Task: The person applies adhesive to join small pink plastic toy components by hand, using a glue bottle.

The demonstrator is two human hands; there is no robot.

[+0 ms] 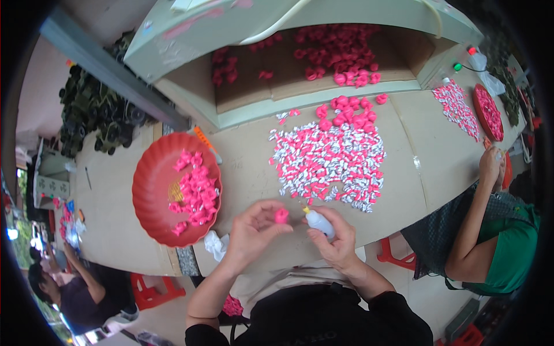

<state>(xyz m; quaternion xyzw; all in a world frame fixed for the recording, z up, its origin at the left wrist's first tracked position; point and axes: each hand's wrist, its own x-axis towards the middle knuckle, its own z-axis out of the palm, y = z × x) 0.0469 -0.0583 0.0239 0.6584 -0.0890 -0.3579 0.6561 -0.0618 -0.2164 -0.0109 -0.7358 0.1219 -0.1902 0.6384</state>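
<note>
Between the fingertips of my left hand (pixel 254 228) is a small round pink plastic piece (pixel 281 216). My right hand (pixel 337 239) is wrapped round a small white squeeze bottle (pixel 319 224) with a yellow nozzle (pixel 306 210), its tip pointing up and left. The nozzle and the pink piece are a short gap apart. Just beyond both hands, a wide spread of tiny pink-and-white pieces (pixel 329 164) covers part of the table. Larger round pink pieces (pixel 346 112) are heaped at its far edge.
A red scalloped bowl (pixel 151 216) with pink pieces stands to the left, beside an orange cutter (pixel 206 141). A crumpled tissue (pixel 215 244) lies near my left wrist. Behind is an open-fronted grey cabinet (pixel 199 98) holding more pink pieces. A person in green (pixel 505 256) works at the right.
</note>
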